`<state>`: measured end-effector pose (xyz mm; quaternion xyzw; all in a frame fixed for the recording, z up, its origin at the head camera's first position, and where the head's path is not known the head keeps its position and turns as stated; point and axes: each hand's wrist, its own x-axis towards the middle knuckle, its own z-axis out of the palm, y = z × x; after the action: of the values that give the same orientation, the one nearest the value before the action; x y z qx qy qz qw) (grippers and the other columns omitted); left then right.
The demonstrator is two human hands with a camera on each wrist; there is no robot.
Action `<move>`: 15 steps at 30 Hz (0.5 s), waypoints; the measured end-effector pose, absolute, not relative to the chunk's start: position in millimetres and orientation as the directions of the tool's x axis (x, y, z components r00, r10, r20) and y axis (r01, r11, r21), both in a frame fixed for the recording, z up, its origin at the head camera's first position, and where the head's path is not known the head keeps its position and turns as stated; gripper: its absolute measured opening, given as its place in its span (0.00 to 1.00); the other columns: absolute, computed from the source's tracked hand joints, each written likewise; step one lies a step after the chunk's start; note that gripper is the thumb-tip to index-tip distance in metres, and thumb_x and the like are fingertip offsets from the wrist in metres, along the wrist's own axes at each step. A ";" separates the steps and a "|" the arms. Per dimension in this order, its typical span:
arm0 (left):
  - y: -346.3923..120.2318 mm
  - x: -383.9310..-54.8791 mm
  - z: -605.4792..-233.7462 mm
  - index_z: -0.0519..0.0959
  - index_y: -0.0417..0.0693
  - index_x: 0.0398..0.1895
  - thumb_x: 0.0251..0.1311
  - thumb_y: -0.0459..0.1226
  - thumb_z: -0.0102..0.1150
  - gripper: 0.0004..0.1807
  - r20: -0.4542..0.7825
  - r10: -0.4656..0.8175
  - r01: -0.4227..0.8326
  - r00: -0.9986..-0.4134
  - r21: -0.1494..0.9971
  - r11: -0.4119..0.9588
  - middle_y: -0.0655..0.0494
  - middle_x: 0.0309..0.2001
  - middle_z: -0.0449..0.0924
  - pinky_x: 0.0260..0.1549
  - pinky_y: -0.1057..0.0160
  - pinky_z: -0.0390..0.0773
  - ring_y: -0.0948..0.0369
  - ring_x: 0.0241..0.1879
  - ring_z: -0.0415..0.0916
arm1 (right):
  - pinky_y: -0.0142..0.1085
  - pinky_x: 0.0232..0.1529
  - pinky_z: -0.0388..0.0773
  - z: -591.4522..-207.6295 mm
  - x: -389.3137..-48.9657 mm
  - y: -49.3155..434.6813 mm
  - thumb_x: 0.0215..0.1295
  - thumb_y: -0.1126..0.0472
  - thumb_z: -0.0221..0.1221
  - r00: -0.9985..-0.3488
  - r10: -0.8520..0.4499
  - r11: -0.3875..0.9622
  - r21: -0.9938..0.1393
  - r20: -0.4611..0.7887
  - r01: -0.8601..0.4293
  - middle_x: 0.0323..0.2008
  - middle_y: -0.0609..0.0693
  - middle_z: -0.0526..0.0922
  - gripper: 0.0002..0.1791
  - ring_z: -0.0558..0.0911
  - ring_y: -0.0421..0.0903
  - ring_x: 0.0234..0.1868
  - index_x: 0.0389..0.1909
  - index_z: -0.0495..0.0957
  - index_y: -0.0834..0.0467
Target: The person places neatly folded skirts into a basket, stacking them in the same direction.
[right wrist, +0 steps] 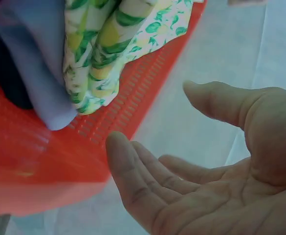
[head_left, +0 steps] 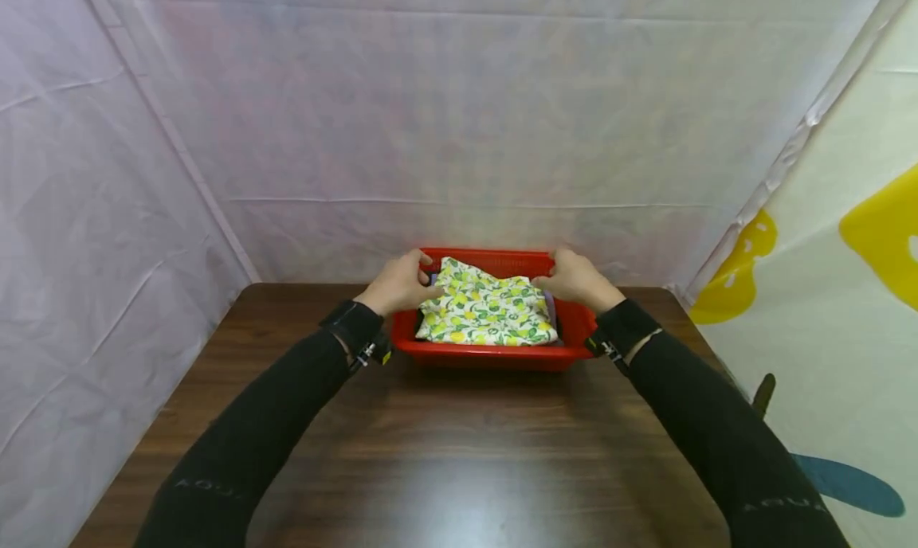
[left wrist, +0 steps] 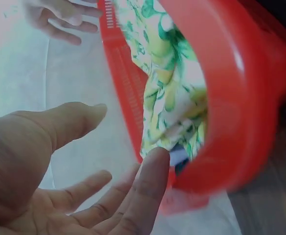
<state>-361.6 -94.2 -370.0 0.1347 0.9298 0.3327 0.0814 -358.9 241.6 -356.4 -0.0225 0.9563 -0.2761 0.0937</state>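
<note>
I see a red basket [head_left: 495, 353] sitting at the far middle of the dark wooden table [head_left: 445, 452], close to the white backdrop sheet [head_left: 459, 118]. Inside the basket lies a folded lemon-print cloth [head_left: 488, 309], on top of a lavender cloth [right wrist: 40, 83] that peeks out at the basket's right side, something dark under that, can't tell what. My left hand [head_left: 398, 283] is at the basket's far left corner, my right hand [head_left: 577, 281] at its far right corner, both up against the rim in the head view. Wrist views show both palms spread wide, fingers [left wrist: 143, 191] straight or loosely bent, thumbs out, holding nothing; the left index tip is right at the basket edge, the right fingers [right wrist: 133, 176] are just beside the slotted basket wall, contact I cannot tell for sure. Basket looks flat on the table from the head view. Black sleeves [head_left: 287, 405] and wrist straps on both arms. To the right of the basket hangs a cream curtain with yellow shapes [head_left: 861, 237]
</note>
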 end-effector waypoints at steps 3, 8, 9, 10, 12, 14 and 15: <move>-100.7 -359.9 -368.3 0.71 0.40 0.85 0.83 0.47 0.73 0.38 -0.008 0.299 0.234 -0.954 0.602 0.764 0.37 0.67 0.85 0.62 0.44 0.89 0.42 0.62 0.86 | 0.65 0.78 0.82 -357.4 -355.2 247.8 0.90 0.51 0.63 -0.988 -0.104 0.848 -0.529 -0.116 -0.027 0.79 0.75 0.76 0.41 0.80 0.72 0.78 0.88 0.60 0.70; -113.5 -358.8 -370.7 0.75 0.41 0.81 0.83 0.47 0.72 0.33 0.038 0.314 0.274 -0.949 0.595 0.756 0.35 0.70 0.85 0.65 0.40 0.89 0.39 0.66 0.84 | 0.66 0.75 0.83 -363.0 -348.2 256.5 0.91 0.52 0.61 -0.984 -0.177 0.831 -0.539 -0.022 -0.137 0.78 0.74 0.77 0.35 0.80 0.73 0.77 0.85 0.66 0.69; -115.7 -357.9 -371.7 0.75 0.41 0.81 0.83 0.47 0.71 0.33 0.045 0.318 0.282 -0.947 0.592 0.755 0.35 0.70 0.85 0.65 0.40 0.89 0.39 0.67 0.84 | 0.67 0.75 0.83 -364.7 -346.2 258.1 0.91 0.52 0.61 -0.981 -0.194 0.826 -0.540 0.000 -0.163 0.78 0.74 0.78 0.34 0.81 0.73 0.76 0.85 0.67 0.68; -118.0 -357.0 -373.0 0.76 0.41 0.80 0.83 0.47 0.71 0.32 0.054 0.322 0.291 -0.945 0.589 0.754 0.34 0.71 0.85 0.64 0.39 0.89 0.38 0.67 0.84 | 0.67 0.75 0.83 -366.7 -344.6 259.8 0.92 0.52 0.61 -0.978 -0.210 0.824 -0.535 0.022 -0.189 0.78 0.73 0.78 0.34 0.81 0.72 0.77 0.84 0.68 0.68; -122.1 -354.3 -374.8 0.78 0.41 0.79 0.84 0.47 0.70 0.30 0.074 0.335 0.314 -0.939 0.582 0.750 0.34 0.71 0.85 0.64 0.39 0.89 0.38 0.66 0.84 | 0.67 0.74 0.84 -370.7 -340.7 263.0 0.91 0.53 0.62 -0.970 -0.235 0.816 -0.530 0.064 -0.232 0.77 0.73 0.79 0.32 0.82 0.72 0.76 0.84 0.70 0.67; -126.6 -352.1 -376.9 0.80 0.40 0.77 0.84 0.46 0.70 0.28 0.090 0.342 0.329 -0.935 0.577 0.748 0.33 0.71 0.86 0.64 0.39 0.89 0.39 0.65 0.85 | 0.67 0.74 0.84 -374.7 -336.2 266.7 0.91 0.53 0.62 -0.962 -0.256 0.810 -0.521 0.098 -0.269 0.77 0.72 0.79 0.31 0.82 0.71 0.75 0.83 0.72 0.66; -129.0 -350.6 -377.9 0.80 0.41 0.76 0.84 0.46 0.70 0.28 0.099 0.344 0.336 -0.934 0.575 0.746 0.34 0.70 0.86 0.64 0.39 0.89 0.39 0.65 0.85 | 0.67 0.74 0.84 -376.9 -333.8 268.3 0.91 0.53 0.62 -0.958 -0.265 0.810 -0.513 0.113 -0.285 0.77 0.71 0.80 0.31 0.82 0.71 0.74 0.82 0.72 0.66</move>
<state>-350.6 -129.0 -377.9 0.1819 0.9343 0.3066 0.0069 -333.8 268.3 -376.9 -0.1445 0.9510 -0.2726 -0.0179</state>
